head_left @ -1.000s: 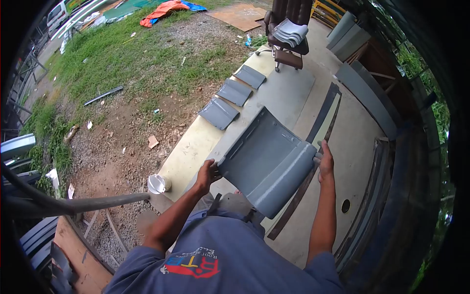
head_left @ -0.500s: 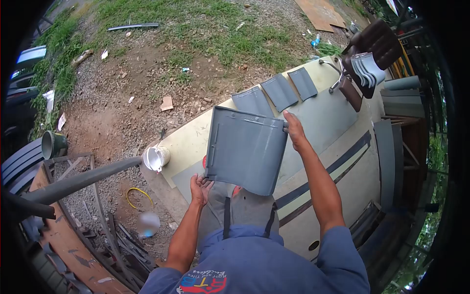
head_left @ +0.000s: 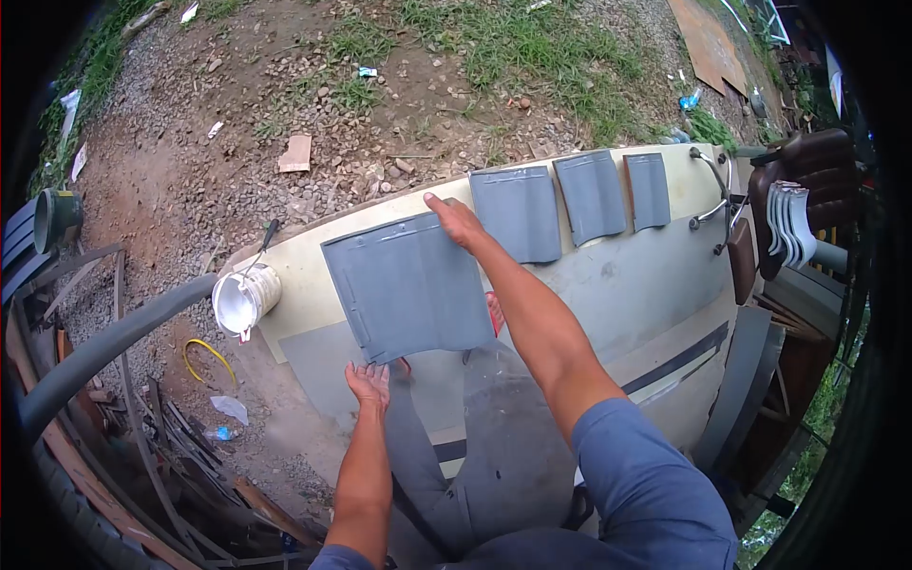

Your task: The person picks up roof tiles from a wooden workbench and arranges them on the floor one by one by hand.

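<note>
A grey roof tile (head_left: 408,290) is held between my two hands, low over the left part of the pale sheet. My right hand (head_left: 455,222) grips its far edge near the right corner, thumb on top. Palm up, my left hand (head_left: 369,383) supports the near-left corner with its fingertips, which the tile partly covers. To the right, three more grey tiles lie in a row: one close by (head_left: 518,214), a middle one (head_left: 590,195) and a far one (head_left: 647,190).
A white bucket (head_left: 245,300) with a dark-handled tool (head_left: 269,237) stands at the sheet's left end. Stacked light curved pieces (head_left: 788,223) rest on a brown chair (head_left: 817,171) at right. A grey pipe (head_left: 114,351) reaches in from the left. Gravel and grass lie beyond.
The tile has moved down and left toward the sheet, beside the row. My right hand has shifted from its right side to the far edge. The camera view has turned.
</note>
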